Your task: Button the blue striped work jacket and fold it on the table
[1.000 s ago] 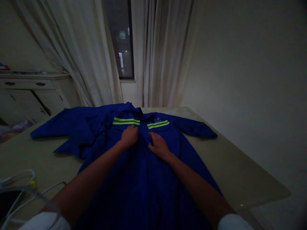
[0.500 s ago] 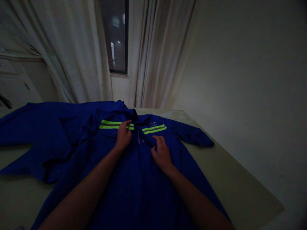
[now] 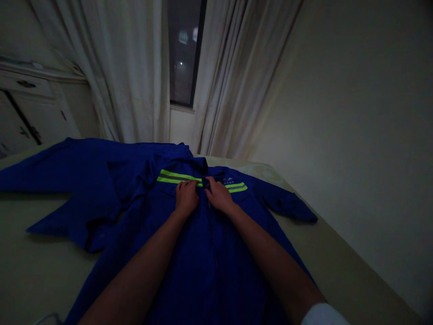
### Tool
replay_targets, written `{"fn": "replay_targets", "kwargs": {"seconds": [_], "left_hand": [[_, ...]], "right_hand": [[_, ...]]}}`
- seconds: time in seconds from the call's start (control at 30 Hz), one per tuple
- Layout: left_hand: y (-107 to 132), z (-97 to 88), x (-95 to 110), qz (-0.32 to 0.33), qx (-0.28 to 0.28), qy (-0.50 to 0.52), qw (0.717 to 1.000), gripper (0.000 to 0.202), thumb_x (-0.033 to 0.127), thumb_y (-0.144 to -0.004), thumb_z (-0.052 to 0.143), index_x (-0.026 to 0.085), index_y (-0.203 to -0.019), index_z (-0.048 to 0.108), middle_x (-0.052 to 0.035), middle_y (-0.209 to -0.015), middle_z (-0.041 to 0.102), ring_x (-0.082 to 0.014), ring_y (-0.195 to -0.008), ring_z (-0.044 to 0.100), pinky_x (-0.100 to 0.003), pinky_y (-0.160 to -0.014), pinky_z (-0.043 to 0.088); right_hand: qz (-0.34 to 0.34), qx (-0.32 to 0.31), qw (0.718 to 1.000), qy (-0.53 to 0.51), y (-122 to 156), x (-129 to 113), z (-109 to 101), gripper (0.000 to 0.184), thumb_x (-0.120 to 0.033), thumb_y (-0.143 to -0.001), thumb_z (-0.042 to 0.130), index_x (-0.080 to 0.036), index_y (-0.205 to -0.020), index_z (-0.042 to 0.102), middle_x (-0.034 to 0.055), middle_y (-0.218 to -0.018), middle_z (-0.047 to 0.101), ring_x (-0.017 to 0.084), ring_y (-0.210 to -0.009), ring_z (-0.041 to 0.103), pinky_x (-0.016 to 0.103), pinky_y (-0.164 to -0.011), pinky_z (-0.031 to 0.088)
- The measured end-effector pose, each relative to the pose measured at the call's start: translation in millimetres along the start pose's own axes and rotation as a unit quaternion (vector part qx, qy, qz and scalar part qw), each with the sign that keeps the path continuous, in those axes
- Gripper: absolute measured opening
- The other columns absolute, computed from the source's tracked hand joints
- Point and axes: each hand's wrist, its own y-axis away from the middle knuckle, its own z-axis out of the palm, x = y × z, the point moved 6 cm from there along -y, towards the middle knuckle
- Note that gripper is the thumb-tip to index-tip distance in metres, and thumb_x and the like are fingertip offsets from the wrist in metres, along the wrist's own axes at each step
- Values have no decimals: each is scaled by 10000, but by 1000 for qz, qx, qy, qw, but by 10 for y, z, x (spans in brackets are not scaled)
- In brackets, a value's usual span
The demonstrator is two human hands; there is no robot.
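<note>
A blue work jacket [image 3: 142, 198] with neon yellow-green chest stripes [image 3: 179, 177] lies front-up on a pale table [image 3: 40, 266]. My left hand [image 3: 186, 197] rests on the left chest just under the stripe, fingers curled onto the fabric beside the front closure. My right hand [image 3: 219, 195] sits right next to it on the other side of the closure, fingers bent and pinching the cloth near the collar. Both hands meet at the centre placket. One sleeve [image 3: 287, 205] spreads to the right, the other [image 3: 50, 164] far out to the left.
White curtains [image 3: 135, 72] hang behind the table around a dark window [image 3: 184, 49]. A white cabinet [image 3: 23, 113] stands at the left. A bare wall [image 3: 355, 113] runs along the right, close to the table's right edge [image 3: 355, 266].
Both hands have come together at the jacket's centre front, the right one moving up and left to the collar area. The camera view has shifted a little.
</note>
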Motion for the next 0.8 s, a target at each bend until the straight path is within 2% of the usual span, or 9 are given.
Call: {"fn": "replay_targets", "kwargs": {"seconds": [0.07,0.17,0.27,0.4,0.47,0.57,0.67,0.8], "left_hand": [[-1,-1,-19,-12,4,7,1000,487,65,-868,466,202,-1284,678,-102,-1316,720,-257,-1265,602,-425,-1133,350],[-11,-1,-31,-25,9,23,999,470,61,-854,479,206,-1249,690,-88,-1286,735,-252,-1234,615,-414,-1121,361],[-27,-8,-26,-29,11,32,999,442,63,-857,477,209,-1207,705,-83,-1250,747,-255,-1217,619,-416,-1119,359],[-30,-12,-25,-34,9,31,999,452,48,-845,478,226,-1189,710,-83,-1223,753,-249,-1201,627,-419,-1120,357],[-17,1,-11,-22,6,30,999,490,45,-847,474,246,-1237,692,-75,-1262,740,-239,-1243,610,-432,-1150,328],[18,70,51,35,-20,16,999,567,61,-854,477,284,-1352,630,-55,-1376,692,-252,-1372,525,-519,-1221,215],[49,149,79,76,-48,-9,996,555,105,-864,490,312,-1358,635,-45,-1418,669,-289,-1441,452,-593,-1237,139],[49,187,62,79,-58,-19,995,493,167,-879,509,349,-1302,686,-18,-1438,658,-307,-1446,436,-620,-1234,129]], "right_hand": [[23,-12,1000,4,-203,16,78,537,-331,-978,626,-174,-1457,441,130,-1258,705,256,-1153,654,341,-939,478],[38,3,998,44,-339,56,136,559,-410,-941,679,-181,-1411,481,134,-1243,709,277,-1139,659,349,-921,487],[29,11,995,93,-372,64,153,470,-391,-977,625,-204,-1390,500,122,-1194,727,279,-1108,671,354,-915,485],[-5,1,987,163,-389,51,134,359,-252,-1047,458,-215,-1402,492,133,-1148,731,261,-1052,679,346,-903,473],[-42,1,981,190,-383,36,104,345,-193,-1058,391,-199,-1385,503,142,-1158,722,258,-1070,658,340,-908,465],[-139,-20,968,206,-326,-17,82,316,-156,-1062,360,-169,-1317,546,149,-1145,710,261,-1105,618,337,-923,449],[-227,-52,953,194,-193,-54,70,310,-115,-1050,368,-143,-1282,571,154,-1119,698,258,-1069,608,344,-916,442],[-261,-70,954,126,102,-39,18,290,-84,-1025,419,-137,-1267,570,121,-1077,691,234,-1006,612,336,-900,443]]}}
